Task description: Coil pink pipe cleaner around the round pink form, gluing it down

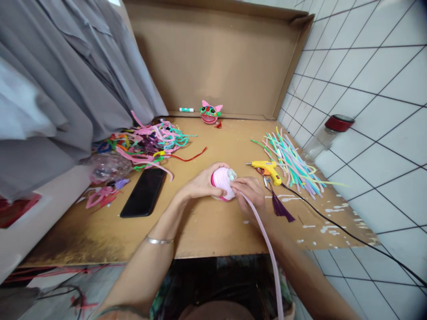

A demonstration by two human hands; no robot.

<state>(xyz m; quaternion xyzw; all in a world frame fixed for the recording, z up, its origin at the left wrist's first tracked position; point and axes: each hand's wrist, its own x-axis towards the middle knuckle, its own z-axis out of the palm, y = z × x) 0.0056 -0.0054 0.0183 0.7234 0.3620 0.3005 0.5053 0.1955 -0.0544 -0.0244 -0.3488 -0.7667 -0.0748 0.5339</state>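
Observation:
My left hand (207,181) is wrapped round a small rounded piece (221,179) covered in pale pink pipe cleaner, with darker pink at its edge and a clear, shiny end facing right. Against that end, my right hand (249,194) pinches a long lilac pipe cleaner (263,233). Its free length runs down over my right forearm past the table's front edge. Close to my right hand lies a yellow glue gun (267,170), nozzle to the left, and below it a purple tassel (280,205).
A tangle of coloured pipe cleaners (156,140) and a black phone (144,192) lie left. Straight pipe cleaners (293,162) and a red-lidded jar (328,133) are right. A finished-looking animal head (210,113) and a glue stick (186,110) stand at the cardboard back (216,58). A cable (333,222) crosses right.

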